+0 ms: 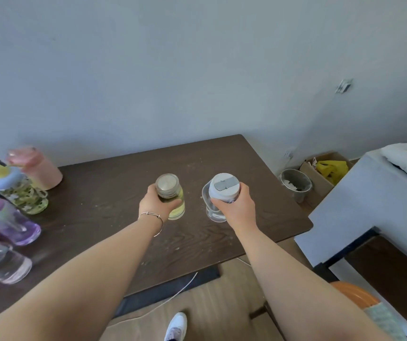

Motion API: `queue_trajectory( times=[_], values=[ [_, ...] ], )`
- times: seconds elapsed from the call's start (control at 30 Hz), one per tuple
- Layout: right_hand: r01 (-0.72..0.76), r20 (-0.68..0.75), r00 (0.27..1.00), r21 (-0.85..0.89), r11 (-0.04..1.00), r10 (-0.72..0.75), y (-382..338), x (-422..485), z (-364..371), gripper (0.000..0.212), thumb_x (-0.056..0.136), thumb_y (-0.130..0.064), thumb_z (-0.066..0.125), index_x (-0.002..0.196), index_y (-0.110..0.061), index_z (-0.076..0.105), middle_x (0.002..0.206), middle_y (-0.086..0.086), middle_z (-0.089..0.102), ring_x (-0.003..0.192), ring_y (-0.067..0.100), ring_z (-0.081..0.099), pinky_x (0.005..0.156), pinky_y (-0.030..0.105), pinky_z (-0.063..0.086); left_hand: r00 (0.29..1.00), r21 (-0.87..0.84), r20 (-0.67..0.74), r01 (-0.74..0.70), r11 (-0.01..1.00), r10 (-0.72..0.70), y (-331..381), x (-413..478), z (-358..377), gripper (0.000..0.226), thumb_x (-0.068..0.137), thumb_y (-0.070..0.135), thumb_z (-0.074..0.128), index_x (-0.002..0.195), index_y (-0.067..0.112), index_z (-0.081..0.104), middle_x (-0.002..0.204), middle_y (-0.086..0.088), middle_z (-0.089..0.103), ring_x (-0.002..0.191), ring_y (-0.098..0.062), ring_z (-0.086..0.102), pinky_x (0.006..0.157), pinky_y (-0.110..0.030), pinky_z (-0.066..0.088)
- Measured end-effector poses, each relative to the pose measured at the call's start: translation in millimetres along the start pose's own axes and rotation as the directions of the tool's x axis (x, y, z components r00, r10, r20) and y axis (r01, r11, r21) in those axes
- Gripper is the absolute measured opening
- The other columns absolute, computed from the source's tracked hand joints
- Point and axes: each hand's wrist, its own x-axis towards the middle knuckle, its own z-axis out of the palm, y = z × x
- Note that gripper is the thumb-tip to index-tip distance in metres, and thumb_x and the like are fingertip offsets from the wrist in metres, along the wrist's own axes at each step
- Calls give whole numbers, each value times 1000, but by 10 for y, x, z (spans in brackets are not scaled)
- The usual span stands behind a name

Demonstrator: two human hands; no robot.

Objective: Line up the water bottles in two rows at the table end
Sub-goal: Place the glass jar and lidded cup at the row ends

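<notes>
Head camera looks steeply down, close over the table end [259,168]

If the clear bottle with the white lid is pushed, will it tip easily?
Possibly: the clear bottle looks tall for its base, and its white lid is broad. It seems nearly empty, so probably light. The right hand grips it near the top.
</notes>
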Motion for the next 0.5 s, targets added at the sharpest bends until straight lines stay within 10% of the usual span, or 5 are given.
queue_trajectory(
  times=[0.5],
  values=[
    [-8,25,1000,6,1000,7,-310,-1187,761,89,63,-39,90,135,-26,38,121,-8,53,113,13,53,86,26,48,998,-18,-42,47,999,-48,-955,-756,-1132,78,67,37,84,132,24,43,107,2,60,94,-21,54,81,-32,46]
  ],
)
